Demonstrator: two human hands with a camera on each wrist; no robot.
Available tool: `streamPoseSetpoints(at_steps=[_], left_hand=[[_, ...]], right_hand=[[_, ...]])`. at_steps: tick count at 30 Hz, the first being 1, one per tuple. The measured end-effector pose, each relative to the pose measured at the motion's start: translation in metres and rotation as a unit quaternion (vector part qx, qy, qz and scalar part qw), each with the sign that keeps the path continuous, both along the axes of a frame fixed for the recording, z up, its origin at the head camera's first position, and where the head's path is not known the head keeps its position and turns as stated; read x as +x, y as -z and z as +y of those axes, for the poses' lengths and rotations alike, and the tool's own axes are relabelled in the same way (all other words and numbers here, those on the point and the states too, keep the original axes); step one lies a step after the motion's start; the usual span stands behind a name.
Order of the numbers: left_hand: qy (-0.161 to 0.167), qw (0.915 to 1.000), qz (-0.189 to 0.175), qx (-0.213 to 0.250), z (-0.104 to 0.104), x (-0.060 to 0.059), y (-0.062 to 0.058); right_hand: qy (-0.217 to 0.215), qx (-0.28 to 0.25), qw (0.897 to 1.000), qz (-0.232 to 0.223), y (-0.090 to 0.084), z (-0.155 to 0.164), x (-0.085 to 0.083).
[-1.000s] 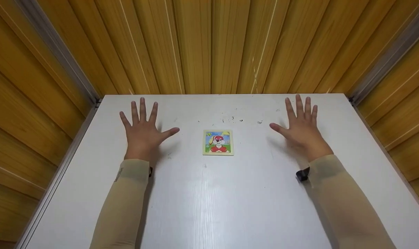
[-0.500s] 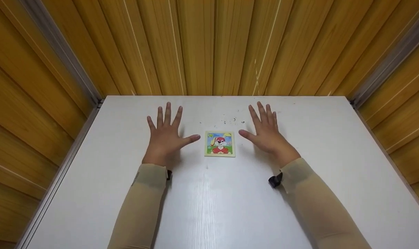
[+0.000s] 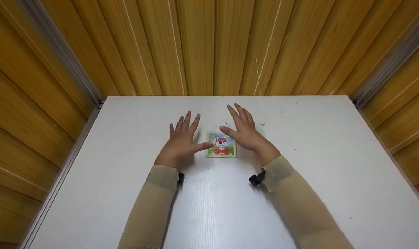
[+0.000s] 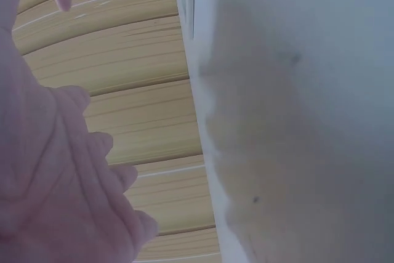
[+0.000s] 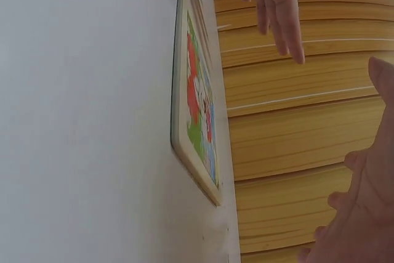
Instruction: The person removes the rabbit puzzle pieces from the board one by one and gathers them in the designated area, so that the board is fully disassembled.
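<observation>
Puzzle board with the rabbit picture lies flat on the white table, mid-table, and I see it sitting between both hands. Left hand is just left of the puzzle, palm down, fingers straight and spread, thumb tip at its left edge, gripping nothing. Right hand hovers over its upper right corner, fingers extended, also holding nothing.

White table, wood-slat walls
Yellow slat wall behind table's far edge; grey metal rails at its far corners; dark specks on table top.
</observation>
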State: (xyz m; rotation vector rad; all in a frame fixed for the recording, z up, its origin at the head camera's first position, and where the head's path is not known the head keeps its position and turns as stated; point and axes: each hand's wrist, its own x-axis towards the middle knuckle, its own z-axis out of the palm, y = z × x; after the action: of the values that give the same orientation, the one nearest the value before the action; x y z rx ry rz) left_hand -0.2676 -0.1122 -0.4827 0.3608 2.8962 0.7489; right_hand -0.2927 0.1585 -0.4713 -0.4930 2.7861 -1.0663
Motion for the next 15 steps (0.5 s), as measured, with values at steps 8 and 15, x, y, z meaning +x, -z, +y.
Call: streamPoseSetpoints(at_steps=[8, 15], left_hand=[[0.029, 0.9991, -0.023, 0.017, 0.002, -0.001, 0.009], [0.046, 0.9985, -0.026, -0.011, 0.004, -0.001, 0.018]], right_hand=[[-0.007, -0.083, 0.993, -0.079, 0.014, -0.004, -0.002], [-0.046, -0.052, 0.996, -0.060, 0.027, -0.008, -0.008]])
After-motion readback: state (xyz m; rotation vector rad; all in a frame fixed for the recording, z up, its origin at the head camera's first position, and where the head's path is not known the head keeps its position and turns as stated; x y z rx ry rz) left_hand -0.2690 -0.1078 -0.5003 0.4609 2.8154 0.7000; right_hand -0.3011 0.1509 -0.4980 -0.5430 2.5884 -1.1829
